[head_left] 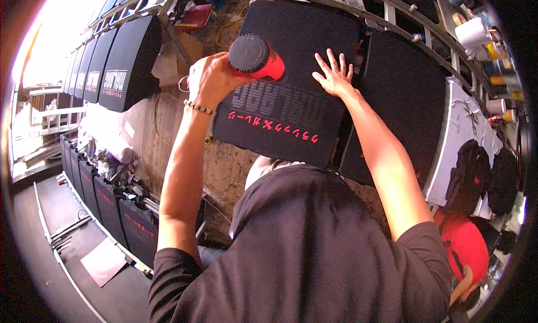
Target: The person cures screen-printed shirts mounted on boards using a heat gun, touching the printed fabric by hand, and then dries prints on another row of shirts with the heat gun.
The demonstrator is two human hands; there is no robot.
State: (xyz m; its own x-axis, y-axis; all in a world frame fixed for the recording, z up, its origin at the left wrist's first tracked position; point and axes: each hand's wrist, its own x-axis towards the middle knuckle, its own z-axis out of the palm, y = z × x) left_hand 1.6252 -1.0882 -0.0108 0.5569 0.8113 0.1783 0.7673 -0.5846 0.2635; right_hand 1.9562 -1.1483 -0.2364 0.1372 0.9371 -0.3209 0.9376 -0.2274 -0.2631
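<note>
My left hand grips a red tool with a black vented end cap, perhaps a heat gun, over a board covered in black fabric. Beneath it, the fabric carries a grey blocky print and a line of red lettering. My right hand is open, fingers spread, over the upper right of the same fabric; whether it touches is unclear. The underside of the tool and part of the grey print are hidden by my left hand.
Neighbouring black-covered boards stand at right and left, with metal rails. Cans and containers line the right, near white cloth with dark garments. Another person in red is at lower right. A wooden floor shows between boards.
</note>
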